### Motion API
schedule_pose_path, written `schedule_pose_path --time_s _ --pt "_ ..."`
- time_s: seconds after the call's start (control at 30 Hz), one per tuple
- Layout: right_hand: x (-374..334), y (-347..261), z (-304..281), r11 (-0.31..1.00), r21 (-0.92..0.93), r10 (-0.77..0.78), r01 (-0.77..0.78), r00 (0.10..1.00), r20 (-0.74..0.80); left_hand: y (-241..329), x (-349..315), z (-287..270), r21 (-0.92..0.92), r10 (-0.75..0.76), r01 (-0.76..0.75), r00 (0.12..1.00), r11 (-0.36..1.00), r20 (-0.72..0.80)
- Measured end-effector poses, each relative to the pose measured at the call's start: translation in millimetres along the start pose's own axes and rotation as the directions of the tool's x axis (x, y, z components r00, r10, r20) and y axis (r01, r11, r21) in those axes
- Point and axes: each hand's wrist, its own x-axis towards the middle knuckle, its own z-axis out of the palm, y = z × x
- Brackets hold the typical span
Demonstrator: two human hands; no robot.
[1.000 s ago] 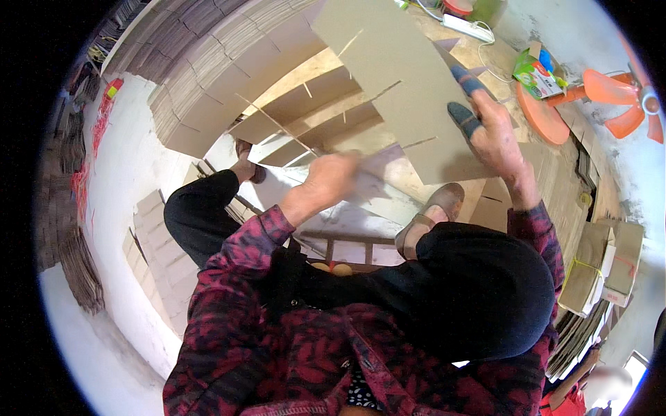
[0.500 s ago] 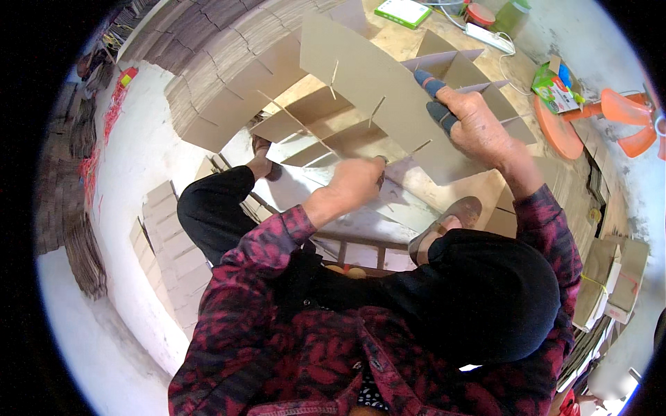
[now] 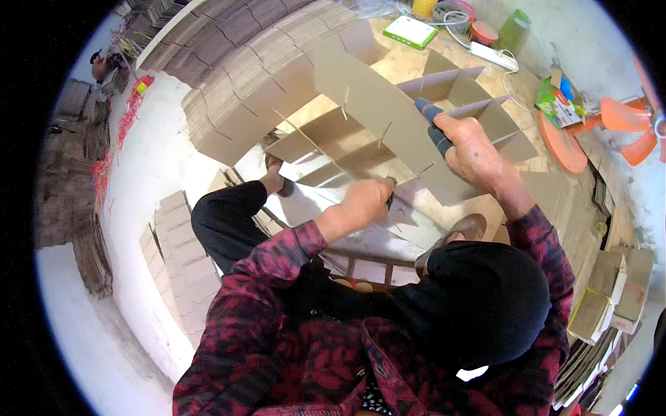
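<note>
I hold a long slotted cardboard strip (image 3: pixel 374 111) slanted over a partly built cardboard divider grid (image 3: pixel 451 87). My left hand (image 3: pixel 364 201) pinches the strip's near lower edge. On the strip's right side sits my right hand (image 3: pixel 475 152), gripping it, with blue-grey wrapped fingers (image 3: pixel 430 125) laid across its face. More slotted strips (image 3: pixel 316 135) lie crossed under it. My knees and both sandalled feet (image 3: pixel 468 229) frame the work from below.
Fanned stacks of cardboard strips (image 3: pixel 236 48) lie at the upper left, and small piles (image 3: pixel 173 243) on the white floor at left. A green-white box (image 3: pixel 411 31), power strip (image 3: pixel 492 55), green bottle (image 3: pixel 515 29), orange fan (image 3: pixel 610 118) and tied bundles (image 3: pixel 610 291) stand right.
The slotted strip has swung down and left, closer to the crossed strips, with both hands still on it. My right hand has dropped lower along its right side.
</note>
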Motion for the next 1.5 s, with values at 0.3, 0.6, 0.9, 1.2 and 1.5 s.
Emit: schedule_pose_path --time_s 0.3,0.6,0.9,1.2,1.5 --pt "8 2 35 0.999 -0.030 -0.016 0.016 1.000 0.025 0 -3 1 0.113 -0.026 0.022 0.999 0.993 0.033" --pt "4 -11 71 0.997 -0.059 -0.034 0.046 0.981 0.191 -4 -1 4 0.233 0.026 -0.037 0.998 0.972 0.052" --pt "-15 24 85 0.997 -0.064 0.057 -0.052 0.995 0.084 6 14 9 0.159 -0.018 0.028 0.998 0.987 -0.061" --pt "-50 9 63 0.987 -0.157 0.049 -0.026 0.989 0.140 8 2 10 0.183 0.021 -0.007 0.997 0.983 -0.074" --pt "-297 56 38 0.644 -0.293 0.498 -0.707 0.678 -0.541 33 7 -17 0.175 0.076 -0.057 0.992 0.983 -0.104"
